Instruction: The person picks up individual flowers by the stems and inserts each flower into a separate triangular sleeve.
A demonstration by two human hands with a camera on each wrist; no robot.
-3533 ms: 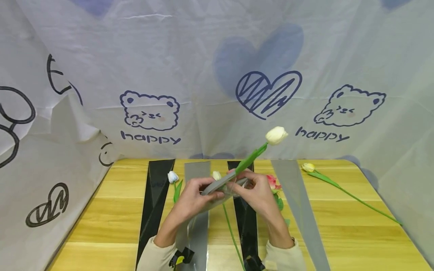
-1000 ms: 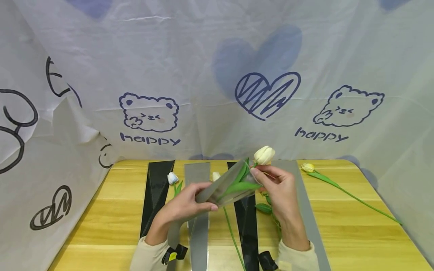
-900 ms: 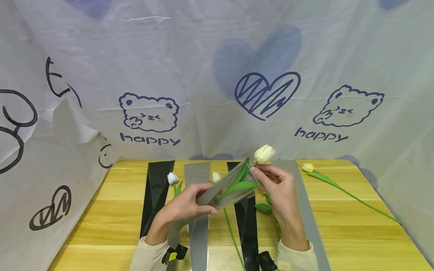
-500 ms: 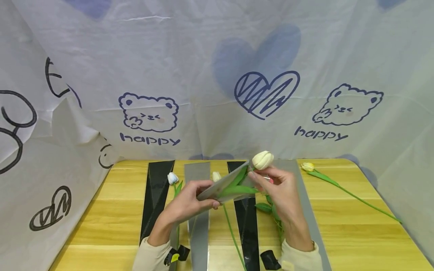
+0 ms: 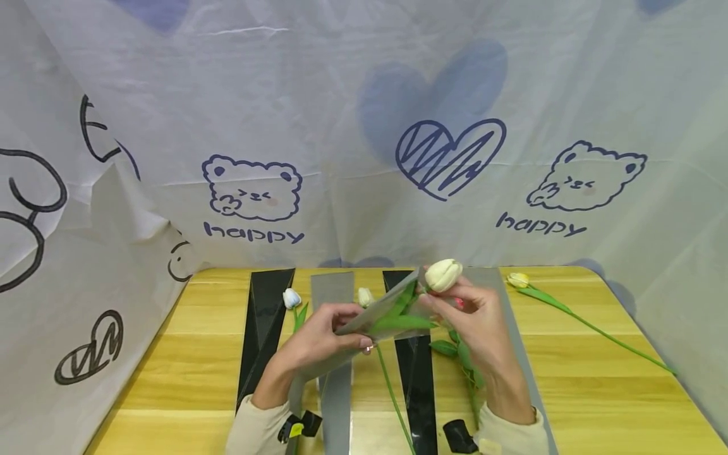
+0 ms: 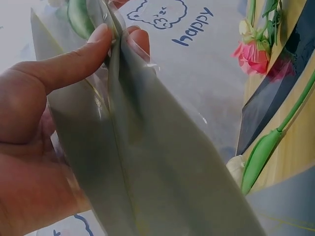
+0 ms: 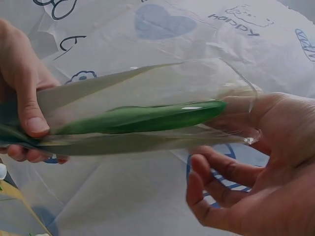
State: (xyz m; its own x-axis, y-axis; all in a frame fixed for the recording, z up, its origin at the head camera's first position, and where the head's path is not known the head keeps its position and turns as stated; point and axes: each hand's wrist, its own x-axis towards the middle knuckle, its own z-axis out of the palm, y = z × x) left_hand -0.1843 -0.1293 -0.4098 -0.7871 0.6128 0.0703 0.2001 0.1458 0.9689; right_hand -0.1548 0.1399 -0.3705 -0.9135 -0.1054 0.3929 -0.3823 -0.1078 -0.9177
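Note:
My left hand grips the lower part of a flower sleeve, grey on one side and clear on the other, held tilted above the table. Inside it lies a white tulip, its bloom out past the upper mouth. A green leaf shows through the clear film in the right wrist view. My right hand pinches the tulip just below the bloom, at the sleeve's mouth, its other fingers loosely curled. In the left wrist view, the thumb presses the gathered sleeve against the fingers.
On the wooden table lie black sleeves and grey sleeves. A blue-white tulip, another white tulip and a yellow tulip lie there too. A pink flower is partly behind my right hand. Printed cloth hangs behind.
The sleeve has swung round to show its clear side and the leaves. The tulip's bloom has come lower and closer to the sleeve's mouth; my right hand has shifted right, up beside the bloom.

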